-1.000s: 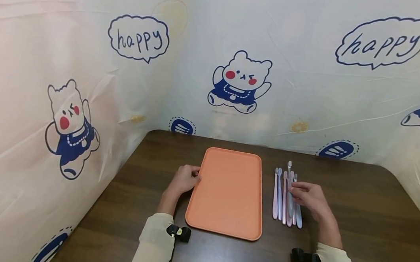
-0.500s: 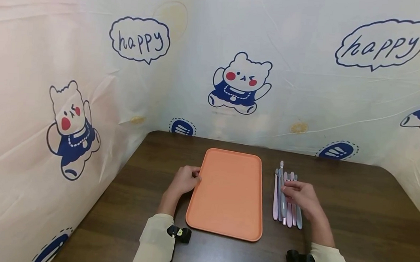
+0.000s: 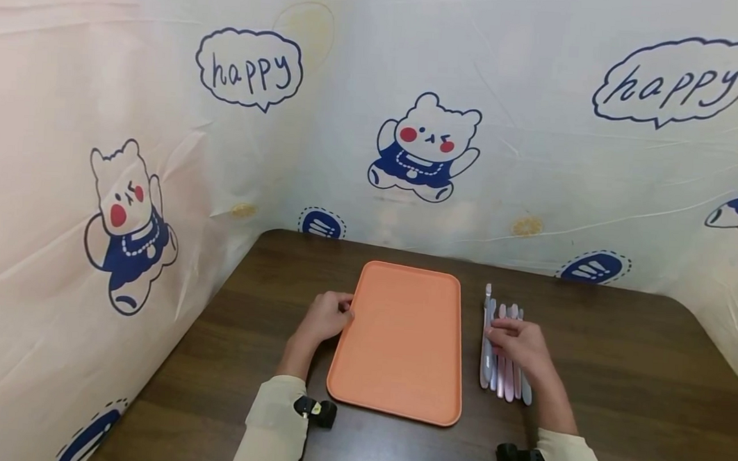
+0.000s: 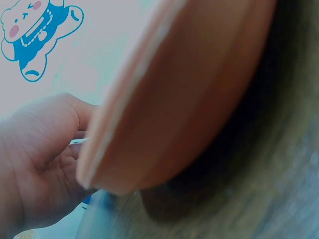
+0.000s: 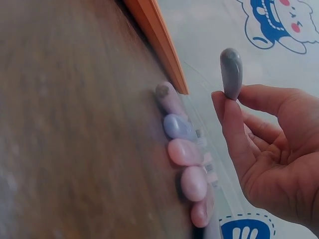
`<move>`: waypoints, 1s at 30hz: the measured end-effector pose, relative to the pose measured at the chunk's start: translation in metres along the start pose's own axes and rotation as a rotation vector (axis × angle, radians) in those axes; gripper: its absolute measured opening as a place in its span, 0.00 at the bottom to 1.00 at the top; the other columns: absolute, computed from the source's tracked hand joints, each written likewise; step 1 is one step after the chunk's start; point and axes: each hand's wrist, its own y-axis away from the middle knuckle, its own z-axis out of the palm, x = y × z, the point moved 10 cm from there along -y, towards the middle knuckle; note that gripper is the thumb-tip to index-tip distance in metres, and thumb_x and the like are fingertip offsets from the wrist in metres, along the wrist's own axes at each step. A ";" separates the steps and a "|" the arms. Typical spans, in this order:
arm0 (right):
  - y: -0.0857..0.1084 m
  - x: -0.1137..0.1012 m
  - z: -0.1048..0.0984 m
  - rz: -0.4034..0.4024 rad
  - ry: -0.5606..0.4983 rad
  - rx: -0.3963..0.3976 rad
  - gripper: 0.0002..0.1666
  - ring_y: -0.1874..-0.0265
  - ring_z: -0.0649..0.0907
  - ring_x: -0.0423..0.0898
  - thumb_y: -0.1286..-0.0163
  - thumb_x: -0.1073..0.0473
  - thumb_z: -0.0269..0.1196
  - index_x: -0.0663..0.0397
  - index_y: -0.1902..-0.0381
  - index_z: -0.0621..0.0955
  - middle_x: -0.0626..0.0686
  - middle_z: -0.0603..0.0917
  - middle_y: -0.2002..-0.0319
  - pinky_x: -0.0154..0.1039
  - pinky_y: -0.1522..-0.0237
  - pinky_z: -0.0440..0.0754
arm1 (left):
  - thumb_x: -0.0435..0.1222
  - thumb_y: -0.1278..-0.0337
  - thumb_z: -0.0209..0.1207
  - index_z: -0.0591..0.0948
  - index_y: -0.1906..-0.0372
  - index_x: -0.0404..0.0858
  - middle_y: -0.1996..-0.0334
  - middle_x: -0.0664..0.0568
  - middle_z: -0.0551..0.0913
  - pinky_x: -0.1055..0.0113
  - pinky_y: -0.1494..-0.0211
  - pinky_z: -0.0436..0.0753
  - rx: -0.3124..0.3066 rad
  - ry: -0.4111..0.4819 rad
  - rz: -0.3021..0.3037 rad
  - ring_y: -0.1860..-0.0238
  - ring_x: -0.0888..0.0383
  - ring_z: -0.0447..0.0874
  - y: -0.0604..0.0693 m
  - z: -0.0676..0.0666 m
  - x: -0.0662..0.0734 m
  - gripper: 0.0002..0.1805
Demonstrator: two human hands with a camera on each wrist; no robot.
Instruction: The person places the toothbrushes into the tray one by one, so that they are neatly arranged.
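Note:
An orange rectangular tray lies on the table. At its left edge my left hand holds the rim; in the left wrist view the hand meets the tray's side, which hides the fingertips. My right hand pinches a grey-blue toothbrush between thumb and fingers. That toothbrush is raised over the left end of a row of pink, purple and blue toothbrushes on the table. The right wrist view shows the rounded handle end of the held toothbrush, apart from the pink handle ends below.
The dark wood table reaches a white curtain printed with bears at the back and sides. A narrow strip of table separates the tray from the toothbrush row. Black wrist cameras sit at the sleeves.
My right hand has moved left with the grey-blue toothbrush, from above the middle of the row to above its left end. The left hand and tray have stayed in place.

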 end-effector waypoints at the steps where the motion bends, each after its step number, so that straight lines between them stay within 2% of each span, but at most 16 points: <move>1: 0.000 0.000 0.001 0.001 0.000 0.000 0.27 0.65 0.84 0.35 0.28 0.59 0.64 0.73 0.39 0.78 0.62 0.88 0.52 0.33 0.61 0.88 | 0.30 0.35 0.60 0.82 0.39 0.31 0.64 0.45 0.84 0.69 0.68 0.76 0.000 0.000 -0.001 0.72 0.58 0.78 0.000 0.000 0.000 0.20; 15: 0.000 -0.007 0.014 -0.053 -0.005 -0.029 0.26 0.58 0.87 0.41 0.27 0.59 0.63 0.75 0.39 0.77 0.68 0.87 0.48 0.37 0.58 0.90 | 0.30 0.35 0.60 0.82 0.39 0.32 0.66 0.46 0.84 0.69 0.68 0.76 0.004 -0.007 0.018 0.74 0.58 0.77 0.001 0.002 -0.003 0.20; 30: -0.003 -0.017 0.026 -0.097 -0.004 -0.039 0.25 0.57 0.88 0.44 0.28 0.60 0.64 0.75 0.41 0.79 0.69 0.87 0.49 0.38 0.58 0.90 | 0.30 0.35 0.60 0.83 0.40 0.32 0.66 0.47 0.84 0.69 0.69 0.75 0.000 0.006 0.011 0.73 0.58 0.77 -0.002 0.002 -0.004 0.20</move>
